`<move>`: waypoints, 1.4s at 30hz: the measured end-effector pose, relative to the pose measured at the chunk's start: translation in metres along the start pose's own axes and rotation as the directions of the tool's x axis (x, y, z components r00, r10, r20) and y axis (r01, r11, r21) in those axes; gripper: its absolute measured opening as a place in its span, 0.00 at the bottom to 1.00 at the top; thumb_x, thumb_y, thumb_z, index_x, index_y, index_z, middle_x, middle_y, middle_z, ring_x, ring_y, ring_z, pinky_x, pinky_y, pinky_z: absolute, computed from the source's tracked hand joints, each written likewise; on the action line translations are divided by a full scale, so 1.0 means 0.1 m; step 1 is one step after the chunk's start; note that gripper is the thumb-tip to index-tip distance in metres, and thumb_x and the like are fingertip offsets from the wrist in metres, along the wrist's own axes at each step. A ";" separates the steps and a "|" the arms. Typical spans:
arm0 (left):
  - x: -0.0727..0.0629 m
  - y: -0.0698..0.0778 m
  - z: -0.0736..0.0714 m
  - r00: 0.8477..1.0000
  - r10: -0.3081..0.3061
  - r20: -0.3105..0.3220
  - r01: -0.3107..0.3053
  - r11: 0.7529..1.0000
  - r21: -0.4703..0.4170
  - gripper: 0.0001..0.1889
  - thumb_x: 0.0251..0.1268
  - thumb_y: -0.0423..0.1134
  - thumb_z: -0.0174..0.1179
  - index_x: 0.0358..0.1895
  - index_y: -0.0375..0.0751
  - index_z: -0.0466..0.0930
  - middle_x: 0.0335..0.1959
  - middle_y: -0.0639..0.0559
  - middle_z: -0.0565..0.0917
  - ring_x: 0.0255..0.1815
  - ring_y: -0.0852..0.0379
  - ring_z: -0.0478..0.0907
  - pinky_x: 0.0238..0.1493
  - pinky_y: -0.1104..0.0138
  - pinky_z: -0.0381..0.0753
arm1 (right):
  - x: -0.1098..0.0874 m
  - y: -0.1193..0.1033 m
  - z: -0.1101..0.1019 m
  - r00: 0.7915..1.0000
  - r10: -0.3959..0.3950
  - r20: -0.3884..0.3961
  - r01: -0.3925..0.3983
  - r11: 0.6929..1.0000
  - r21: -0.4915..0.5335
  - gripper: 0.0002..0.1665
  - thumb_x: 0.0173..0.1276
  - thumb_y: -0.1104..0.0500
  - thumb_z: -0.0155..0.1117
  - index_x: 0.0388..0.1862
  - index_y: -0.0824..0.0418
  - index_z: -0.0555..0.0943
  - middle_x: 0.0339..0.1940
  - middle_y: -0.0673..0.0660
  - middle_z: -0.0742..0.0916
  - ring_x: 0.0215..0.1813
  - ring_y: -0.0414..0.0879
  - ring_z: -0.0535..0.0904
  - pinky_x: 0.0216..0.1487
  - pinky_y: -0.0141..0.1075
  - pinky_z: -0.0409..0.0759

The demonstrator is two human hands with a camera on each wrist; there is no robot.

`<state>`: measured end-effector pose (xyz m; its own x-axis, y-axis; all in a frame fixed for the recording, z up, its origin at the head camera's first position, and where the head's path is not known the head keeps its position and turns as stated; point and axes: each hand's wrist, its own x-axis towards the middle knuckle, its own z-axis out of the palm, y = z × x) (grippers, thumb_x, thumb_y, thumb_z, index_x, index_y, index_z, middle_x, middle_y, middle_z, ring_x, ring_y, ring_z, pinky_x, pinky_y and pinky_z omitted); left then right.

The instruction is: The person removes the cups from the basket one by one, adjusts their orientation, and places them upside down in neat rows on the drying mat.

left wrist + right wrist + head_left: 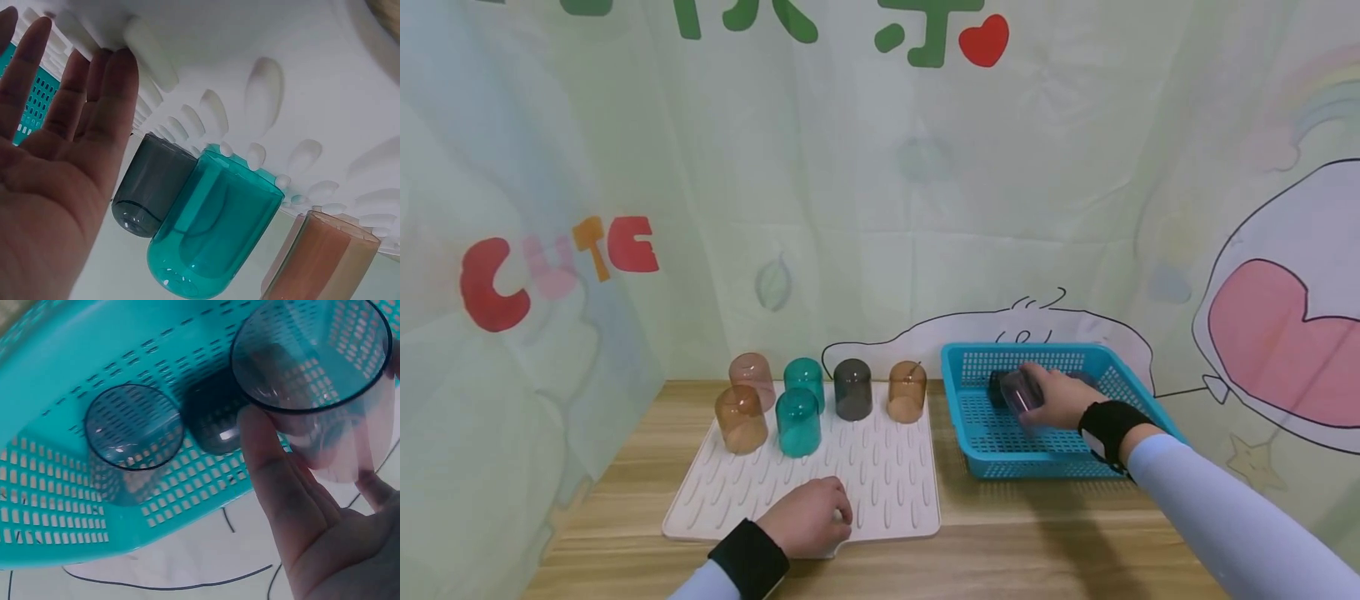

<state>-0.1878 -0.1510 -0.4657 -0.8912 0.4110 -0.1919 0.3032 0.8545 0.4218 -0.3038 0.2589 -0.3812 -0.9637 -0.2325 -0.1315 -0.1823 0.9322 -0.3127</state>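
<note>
My right hand grips a transparent pinkish cup by its sides, inside the blue basket. Beside it in the basket lie a dark grey cup and a clear purplish cup. My left hand rests at the front edge of the white ridged drying mat, holding nothing; its fingers look relaxed in the left wrist view. Upside down on the mat stand a pink cup, two teal cups, a grey cup and two amber cups.
Mat and basket sit side by side on a wooden table. A printed cloth curtain hangs directly behind them and along the left side. The basket's raised perforated walls surround the right hand's cups.
</note>
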 end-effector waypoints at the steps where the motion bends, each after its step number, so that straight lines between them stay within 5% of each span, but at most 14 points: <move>1: 0.00 0.00 0.00 1.000 0.000 -0.002 0.000 1.000 -0.001 0.03 0.63 0.42 0.69 0.32 0.51 0.88 0.37 0.60 0.77 0.36 0.60 0.72 0.51 0.58 0.82 | -0.01 -0.03 -0.01 1.000 -0.008 -0.012 0.008 1.000 0.005 0.54 0.61 0.45 0.74 0.80 0.52 0.56 0.60 0.70 0.78 0.48 0.59 0.80 0.44 0.52 0.84; 11: -0.03 0.04 -0.02 1.000 -0.016 -0.019 0.016 1.000 -0.015 0.03 0.64 0.43 0.68 0.33 0.50 0.88 0.37 0.59 0.78 0.36 0.60 0.73 0.51 0.57 0.83 | -0.15 -0.24 -0.10 0.995 -0.059 -0.085 0.064 0.997 0.053 0.54 0.64 0.43 0.73 0.81 0.49 0.54 0.65 0.71 0.74 0.52 0.64 0.80 0.49 0.61 0.85; 22: -0.02 0.03 -0.02 0.999 -0.014 -0.051 0.014 1.000 0.018 0.05 0.66 0.45 0.68 0.35 0.49 0.88 0.38 0.58 0.79 0.36 0.61 0.74 0.54 0.55 0.84 | -0.23 -0.41 -0.09 0.985 -0.092 -0.148 0.109 0.988 0.113 0.55 0.64 0.40 0.73 0.81 0.45 0.52 0.66 0.69 0.73 0.49 0.62 0.82 0.42 0.52 0.87; 33: -0.02 0.04 -0.03 0.996 -0.001 -0.088 0.005 0.999 0.046 0.06 0.68 0.45 0.66 0.37 0.49 0.86 0.37 0.57 0.80 0.36 0.61 0.74 0.54 0.55 0.85 | -0.37 -0.65 -0.04 0.969 -0.126 -0.212 0.167 0.969 0.185 0.57 0.62 0.39 0.75 0.81 0.43 0.52 0.68 0.66 0.73 0.59 0.65 0.80 0.51 0.58 0.86; 42: 0.00 0.06 -0.03 0.985 -0.052 -0.163 0.040 0.996 -0.080 0.16 0.68 0.46 0.67 0.53 0.45 0.77 0.48 0.50 0.81 0.42 0.56 0.77 0.56 0.52 0.84 | -0.43 -0.83 0.08 0.955 -0.190 -0.229 0.241 0.945 0.221 0.56 0.63 0.40 0.74 0.81 0.45 0.52 0.69 0.64 0.72 0.62 0.63 0.80 0.54 0.54 0.86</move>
<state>-0.1870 -0.1471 -0.4602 -0.9490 0.3083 -0.0666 0.2396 0.8420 0.4833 -0.2462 0.1896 -0.3571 -0.9300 -0.3356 0.1497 -0.3616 0.7633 -0.5353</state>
